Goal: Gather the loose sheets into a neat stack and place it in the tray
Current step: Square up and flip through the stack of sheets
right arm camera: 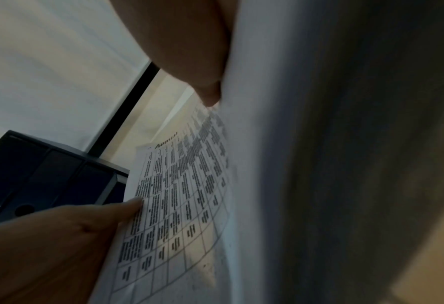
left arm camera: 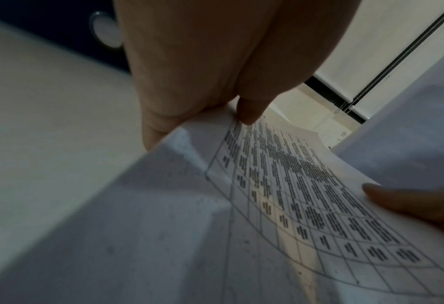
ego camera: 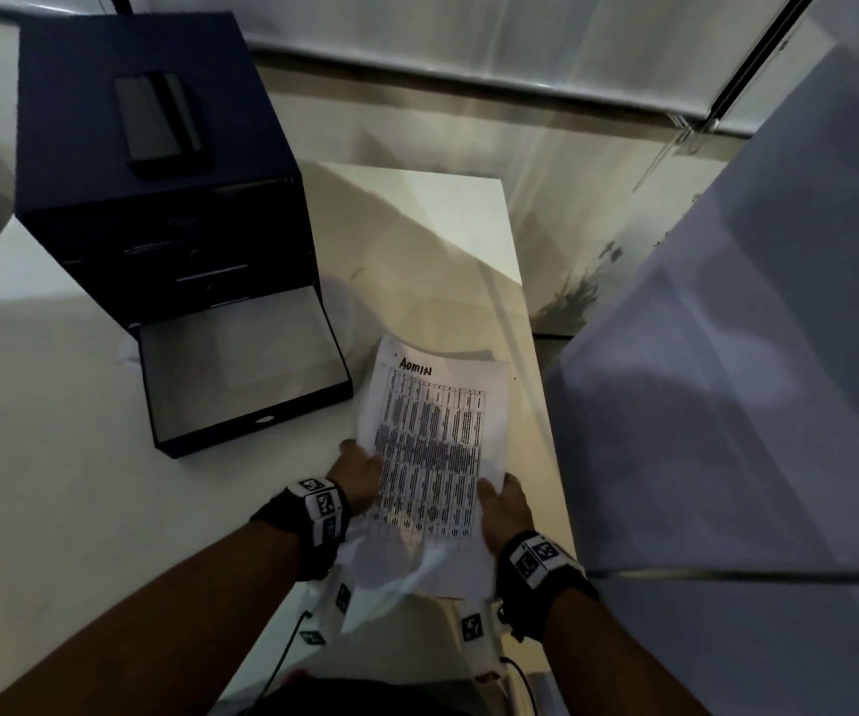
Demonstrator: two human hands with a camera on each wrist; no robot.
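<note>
A stack of sheets (ego camera: 435, 447) with a printed table and "ADMIN" handwritten at its top is held above the white table, to the right of the tray. My left hand (ego camera: 363, 470) grips its left edge, thumb on top (left arm camera: 246, 111). My right hand (ego camera: 502, 501) grips the right edge, its thumb (right arm camera: 207, 90) also on the top sheet. The sheets (left arm camera: 319, 195) bow between the two hands, and their lower edges look uneven. The tray (ego camera: 257, 421) is the pulled-out bottom drawer of a dark blue drawer unit (ego camera: 148, 147); it looks empty.
A black phone (ego camera: 164, 124) lies on top of the drawer unit (right arm camera: 46, 174). The white table (ego camera: 55, 457) ends in an edge just right of the sheets. A pale panel (ego camera: 753, 379) stands to the right, and window blinds run along the back.
</note>
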